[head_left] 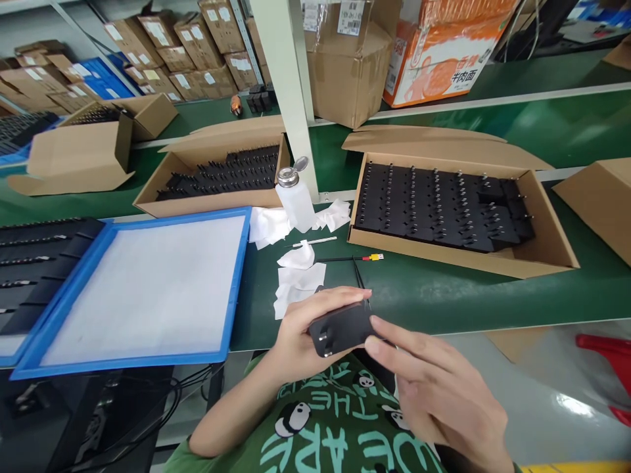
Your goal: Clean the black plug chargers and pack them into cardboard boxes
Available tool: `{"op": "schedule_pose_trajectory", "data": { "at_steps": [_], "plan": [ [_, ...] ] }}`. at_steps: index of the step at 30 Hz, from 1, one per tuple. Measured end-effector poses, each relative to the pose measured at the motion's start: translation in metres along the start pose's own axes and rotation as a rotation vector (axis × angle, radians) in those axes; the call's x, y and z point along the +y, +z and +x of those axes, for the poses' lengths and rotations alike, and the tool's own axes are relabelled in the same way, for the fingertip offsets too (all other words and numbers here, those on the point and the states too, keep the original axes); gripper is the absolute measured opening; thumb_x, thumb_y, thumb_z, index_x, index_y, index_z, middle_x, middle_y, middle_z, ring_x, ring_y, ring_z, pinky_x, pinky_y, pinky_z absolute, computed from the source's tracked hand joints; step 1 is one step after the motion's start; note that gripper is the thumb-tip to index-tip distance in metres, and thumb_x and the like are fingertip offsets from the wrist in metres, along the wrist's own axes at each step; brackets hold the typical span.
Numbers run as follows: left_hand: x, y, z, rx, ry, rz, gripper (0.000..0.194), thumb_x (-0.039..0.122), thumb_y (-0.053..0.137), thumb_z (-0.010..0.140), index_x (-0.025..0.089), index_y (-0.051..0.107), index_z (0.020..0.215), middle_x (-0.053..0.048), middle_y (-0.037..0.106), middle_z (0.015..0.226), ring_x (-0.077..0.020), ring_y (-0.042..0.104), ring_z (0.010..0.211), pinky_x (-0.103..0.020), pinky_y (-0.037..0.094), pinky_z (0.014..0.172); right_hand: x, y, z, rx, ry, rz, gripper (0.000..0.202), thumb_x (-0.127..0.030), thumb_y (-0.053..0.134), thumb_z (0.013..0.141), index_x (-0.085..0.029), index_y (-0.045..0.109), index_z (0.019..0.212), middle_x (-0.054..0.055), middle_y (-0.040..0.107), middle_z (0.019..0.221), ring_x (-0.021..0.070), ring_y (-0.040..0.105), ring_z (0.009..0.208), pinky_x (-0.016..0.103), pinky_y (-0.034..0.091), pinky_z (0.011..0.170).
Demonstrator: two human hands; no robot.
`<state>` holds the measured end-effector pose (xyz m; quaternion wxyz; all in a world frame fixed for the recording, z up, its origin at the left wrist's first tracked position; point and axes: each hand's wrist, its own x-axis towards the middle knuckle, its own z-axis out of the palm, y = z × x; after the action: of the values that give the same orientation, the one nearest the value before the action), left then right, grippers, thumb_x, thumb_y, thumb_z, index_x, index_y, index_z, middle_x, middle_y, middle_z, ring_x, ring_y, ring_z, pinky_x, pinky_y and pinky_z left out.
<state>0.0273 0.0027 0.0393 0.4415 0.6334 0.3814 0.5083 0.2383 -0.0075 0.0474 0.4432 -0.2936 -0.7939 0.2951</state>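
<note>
At the worktop's [419, 295] near edge, a black adapter [340, 330] is gripped by the left hand's [308, 318] curled fingers and touched by the right hand's [444, 381] fingertips; whether these grip cannot be told. Toward the far edge, two open cartons [458, 258] are filled with black adapters [419, 203].

The orange box [428, 71] reads "牛肉面"; the shirt [340, 424], "THE".
</note>
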Motion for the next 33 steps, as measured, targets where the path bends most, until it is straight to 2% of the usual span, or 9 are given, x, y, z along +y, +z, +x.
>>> {"op": "schedule_pose_trajectory", "data": {
  "at_steps": [6, 11, 14, 16, 18, 23, 27, 31, 33],
  "plan": [
    [0.001, 0.001, 0.005, -0.007, 0.002, 0.036, 0.062, 0.014, 0.086, 0.077, 0.024, 0.065, 0.134, -0.009, 0.074, 0.125, -0.0215, 0.071, 0.116, -0.031, 0.060, 0.100, 0.017, -0.003, 0.000, 0.302, 0.081, 0.530, 0.012, -0.011, 0.050, 0.097, -0.021, 0.056, 0.102, 0.004, 0.076, 0.082, 0.0232, 0.077, 0.086, 0.035, 0.064, 0.068],
    [-0.001, 0.004, 0.009, -0.011, 0.029, 0.075, 0.062, 0.014, 0.087, 0.076, 0.024, 0.065, 0.133, -0.010, 0.075, 0.124, -0.0224, 0.072, 0.115, -0.031, 0.060, 0.099, 0.039, -0.016, -0.018, 0.545, 0.154, 0.370, 0.011, -0.008, 0.064, 0.088, -0.016, 0.069, 0.093, -0.003, 0.057, 0.059, 0.0123, 0.051, 0.046, 0.036, 0.058, 0.056],
    [0.000, 0.006, 0.011, -0.029, 0.041, 0.088, 0.063, 0.014, 0.086, 0.077, 0.024, 0.064, 0.135, -0.011, 0.075, 0.123, -0.0230, 0.072, 0.114, -0.033, 0.060, 0.099, 0.046, -0.031, -0.028, 0.368, 0.143, 0.178, 0.026, 0.001, 0.061, 0.085, -0.018, 0.075, 0.095, -0.001, 0.062, 0.063, 0.0162, 0.058, 0.056, 0.043, 0.062, 0.070],
    [0.000, 0.007, 0.013, -0.042, 0.044, 0.101, 0.063, 0.014, 0.086, 0.077, 0.024, 0.064, 0.135, -0.012, 0.074, 0.124, -0.0225, 0.071, 0.115, -0.033, 0.059, 0.101, 0.044, -0.040, -0.032, 0.198, 0.151, 0.126, 0.056, 0.005, 0.061, 0.083, -0.022, 0.067, 0.131, 0.006, 0.075, 0.103, 0.0266, 0.071, 0.098, 0.050, 0.060, 0.090],
    [0.000, 0.008, 0.014, -0.059, 0.042, 0.123, 0.062, 0.014, 0.085, 0.078, 0.022, 0.064, 0.135, -0.013, 0.074, 0.124, -0.0217, 0.071, 0.116, -0.032, 0.058, 0.102, 0.036, -0.045, -0.032, 0.119, 0.156, 0.184, 0.075, 0.003, 0.059, 0.086, -0.024, 0.044, 0.155, 0.007, 0.065, 0.138, 0.0277, 0.063, 0.123, 0.046, 0.057, 0.100],
    [-0.008, 0.015, 0.012, -0.132, 0.014, 0.232, 0.059, 0.016, 0.078, 0.084, 0.024, 0.059, 0.139, -0.011, 0.072, 0.129, -0.0212, 0.069, 0.120, -0.033, 0.058, 0.102, 0.006, -0.038, -0.016, 0.064, 0.223, 0.586, 0.052, -0.019, 0.047, 0.104, -0.017, 0.039, 0.155, 0.015, 0.059, 0.143, 0.0210, 0.070, 0.101, 0.036, 0.065, 0.084],
    [-0.015, 0.025, 0.010, -0.131, 0.036, 0.326, 0.059, 0.011, 0.069, 0.087, 0.025, 0.055, 0.143, -0.010, 0.070, 0.132, -0.0235, 0.068, 0.120, -0.038, 0.059, 0.103, -0.004, -0.022, 0.003, -0.120, 0.422, 0.774, 0.060, -0.014, 0.051, 0.102, -0.029, 0.032, 0.157, 0.015, 0.053, 0.149, 0.0201, 0.071, 0.112, 0.034, 0.065, 0.093],
    [-0.023, 0.039, 0.014, -0.151, 0.041, 0.362, 0.054, 0.014, 0.069, 0.089, 0.027, 0.058, 0.140, -0.009, 0.072, 0.129, -0.0257, 0.071, 0.116, -0.038, 0.061, 0.099, 0.006, -0.013, 0.012, 0.048, 0.573, 1.017, 0.033, -0.021, 0.059, 0.100, -0.026, 0.052, 0.132, 0.005, 0.069, 0.116, 0.0118, 0.076, 0.088, 0.022, 0.065, 0.079],
    [-0.027, 0.043, 0.018, -0.227, -0.007, 0.417, 0.068, 0.025, 0.074, 0.087, 0.032, 0.047, 0.149, -0.008, 0.066, 0.140, -0.0284, 0.067, 0.125, -0.041, 0.060, 0.102, 0.017, -0.022, 0.014, 0.104, 0.683, 1.081, 0.024, -0.029, 0.065, 0.097, -0.022, 0.053, 0.117, 0.001, 0.070, 0.101, 0.0118, 0.076, 0.075, 0.018, 0.063, 0.066]
  ]
}}
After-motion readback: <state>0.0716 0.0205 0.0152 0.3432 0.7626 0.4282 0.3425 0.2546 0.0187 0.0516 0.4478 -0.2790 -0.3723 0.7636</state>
